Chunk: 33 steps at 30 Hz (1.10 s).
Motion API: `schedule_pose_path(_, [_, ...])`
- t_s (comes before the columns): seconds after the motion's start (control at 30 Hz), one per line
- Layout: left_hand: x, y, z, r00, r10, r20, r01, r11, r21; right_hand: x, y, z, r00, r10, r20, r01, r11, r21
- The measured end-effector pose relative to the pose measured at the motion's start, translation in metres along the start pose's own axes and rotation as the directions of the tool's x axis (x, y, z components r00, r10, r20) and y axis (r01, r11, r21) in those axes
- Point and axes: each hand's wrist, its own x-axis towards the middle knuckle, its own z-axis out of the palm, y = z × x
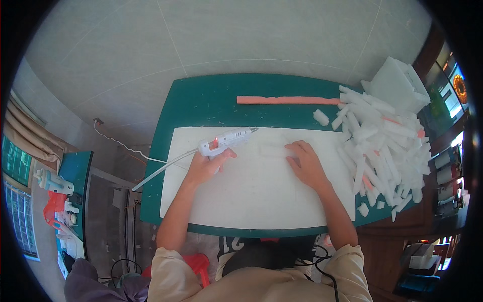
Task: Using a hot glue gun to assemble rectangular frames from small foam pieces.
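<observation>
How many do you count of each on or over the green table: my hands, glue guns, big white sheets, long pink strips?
Hands: 2 (left hand, right hand)
Glue gun: 1
Big white sheet: 1
Long pink strip: 1
Total: 5

Glue gun [229, 141] above sheet [246, 201], foam pile [375, 133] right

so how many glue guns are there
1: the white glue gun, held in the left hand over the white board. No other shows, though the foam pile could hide one.
</observation>
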Motion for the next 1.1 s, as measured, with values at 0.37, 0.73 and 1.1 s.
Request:
schedule_pose_path(0.37, [-0.0026,-0.0010,0.0070,0.984,-0.175,0.025,0.170,0.977,0.130,0.0019,-0.0014,-0.0026,0.999,0.037,-0.015,-0.036,0.998,0.059])
schedule_pose_path(0.73, [-0.0034,0.0008,0.0092,0.979,-0.204,0.019,0.195,0.956,0.218,0.0024,-0.0033,-0.0045,0.997,-0.016,-0.078,0.019,0.999,0.029])
schedule_pose_path(1.1, [-0.0032,-0.0054,0.0088,0.966,-0.256,-0.019,0.255,0.948,0.192,0.0022,-0.0046,-0.0059,0.997,-0.012,-0.075,0.014,0.999,0.034])
